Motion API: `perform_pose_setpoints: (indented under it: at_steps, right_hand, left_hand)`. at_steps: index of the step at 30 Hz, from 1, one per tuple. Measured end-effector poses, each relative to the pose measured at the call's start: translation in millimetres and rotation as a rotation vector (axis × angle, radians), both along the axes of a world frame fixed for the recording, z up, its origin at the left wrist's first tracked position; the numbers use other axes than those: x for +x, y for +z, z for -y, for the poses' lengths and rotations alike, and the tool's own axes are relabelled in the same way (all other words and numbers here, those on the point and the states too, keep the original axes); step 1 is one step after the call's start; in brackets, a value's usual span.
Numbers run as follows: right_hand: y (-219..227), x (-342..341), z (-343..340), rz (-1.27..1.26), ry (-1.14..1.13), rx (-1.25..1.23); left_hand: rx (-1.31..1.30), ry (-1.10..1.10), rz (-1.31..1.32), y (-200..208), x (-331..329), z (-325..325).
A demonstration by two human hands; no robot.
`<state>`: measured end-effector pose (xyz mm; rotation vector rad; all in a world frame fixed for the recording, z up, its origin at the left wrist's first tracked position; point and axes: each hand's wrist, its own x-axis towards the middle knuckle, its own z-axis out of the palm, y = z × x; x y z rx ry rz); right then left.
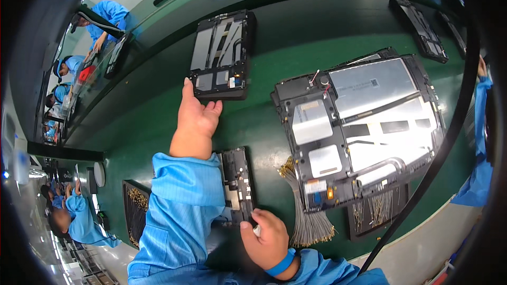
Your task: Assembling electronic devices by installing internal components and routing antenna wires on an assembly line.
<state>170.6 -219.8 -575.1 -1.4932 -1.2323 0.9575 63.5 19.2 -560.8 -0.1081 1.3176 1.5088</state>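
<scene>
Past my outstretched left arm, an opened tablet-like device (217,53) rests on a black tray, its silver battery packs and dark ribbon cables exposed. My left hand (196,119) is at its near left corner, one digit extended against the corner, the others half curled below the near edge. Closer in, another opened device (240,184) lies partly hidden under my left sleeve. Beside its near right corner, my right hand (268,238) is closed around a small whitish piece (257,230), mostly covered by the fingers.
At right, a stack of opened devices (369,89) overhangs a bundle of thin grey cables (306,221) and a black tray of cables (404,200). Another cable tray (129,216) sits left. More devices (420,29) line the far side. A black curved cable (422,184) crosses at right; people in blue work nearby.
</scene>
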Motion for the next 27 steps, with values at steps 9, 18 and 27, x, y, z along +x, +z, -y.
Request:
perform_pose_setpoints:
  at_steps: [9, 18, 27]
  right_hand:
    - [-1, -7, 0, 0.108, -0.074, 0.029]
    - [5, -13, -2, 0.104, -0.093, -0.011]
    - [5, -12, -2, 0.127, -0.054, 0.146]
  left_hand:
    - [0.009, -0.241, -0.097, -3, -3, -11]
    - [0.694, -0.432, -0.010, 94, -8, 65]
    - [0.536, -0.951, 0.031, 109, 81, 106]
